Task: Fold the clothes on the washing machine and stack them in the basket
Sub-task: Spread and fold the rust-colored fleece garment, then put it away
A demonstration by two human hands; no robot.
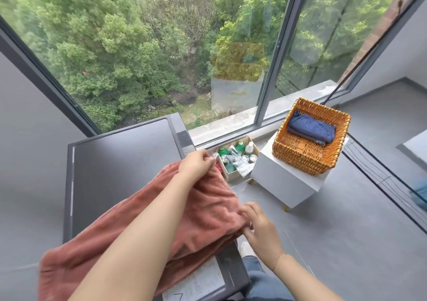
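A rust-red cloth [143, 210] lies rumpled across the near right part of the dark grey washing machine top [120, 153]. My left hand [197, 165] pinches the cloth's far corner near the machine's right edge. My right hand [260, 228] grips the cloth's near right corner at the machine's front right edge. A woven orange basket [300, 155] stands on a white stool to the right, with a folded navy garment [312, 129] inside it.
A cardboard box of bottles [238, 157] sits on the floor between the machine and the white stool [284, 180]. A large window runs along the back. A printed sheet [201, 282] lies on the machine's near corner. Grey floor spreads to the right.
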